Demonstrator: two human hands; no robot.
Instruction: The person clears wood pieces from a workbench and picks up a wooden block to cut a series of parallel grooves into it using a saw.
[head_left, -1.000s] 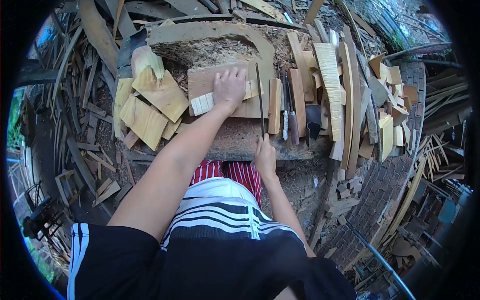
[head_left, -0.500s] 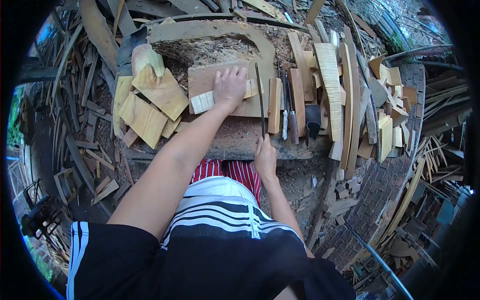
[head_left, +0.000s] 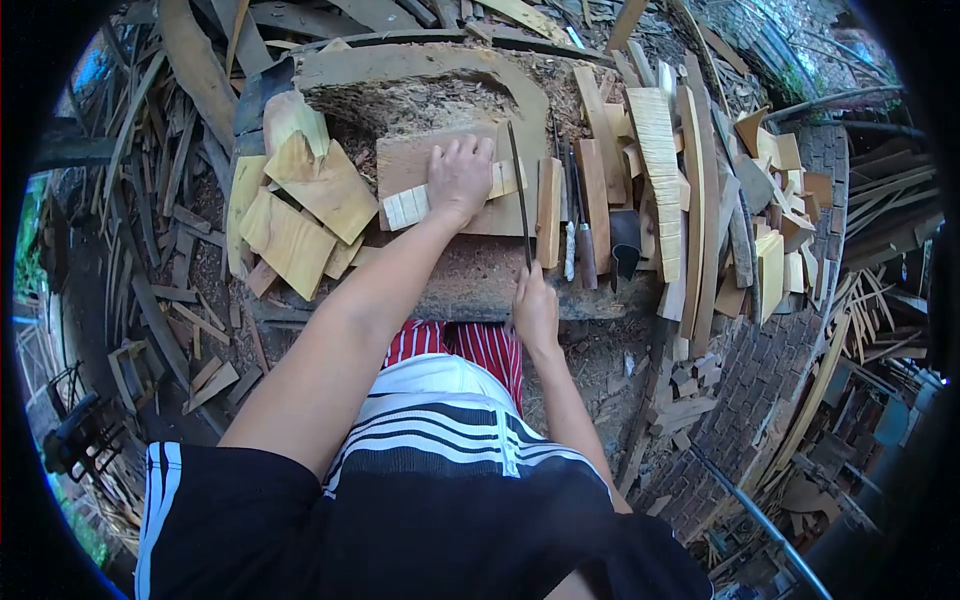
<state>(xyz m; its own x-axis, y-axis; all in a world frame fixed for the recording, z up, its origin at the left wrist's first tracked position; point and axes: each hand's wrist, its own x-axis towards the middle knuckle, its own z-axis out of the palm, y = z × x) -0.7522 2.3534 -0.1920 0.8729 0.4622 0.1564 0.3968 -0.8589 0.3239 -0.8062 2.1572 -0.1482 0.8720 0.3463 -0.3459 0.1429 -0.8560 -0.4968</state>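
Observation:
My left hand [head_left: 460, 182] presses down on a narrow pale wood strip [head_left: 407, 207] marked with crosswise lines, its fingers bent over the strip. Under the strip lies a flat brown board [head_left: 400, 160] on the worn workbench [head_left: 430, 290]. In my right hand [head_left: 535, 312] is the handle end of a long thin dark blade [head_left: 519, 190], which points away from me. The blade stands close to the right end of the strip; whether they touch I cannot tell. My right fingers are wrapped round the handle, which is mostly hidden.
Yellowish wood pieces [head_left: 288, 240] lie at the bench's left. To the right are a wooden block [head_left: 548, 212], a tool with a brown handle [head_left: 587, 255], a dark curved piece [head_left: 625, 245] and a long ridged strip [head_left: 656, 180]. Scrap wood surrounds the bench.
The blade and my right hand have shifted very slightly, with the blade's far end a little to the left. My left hand stays on the strip.

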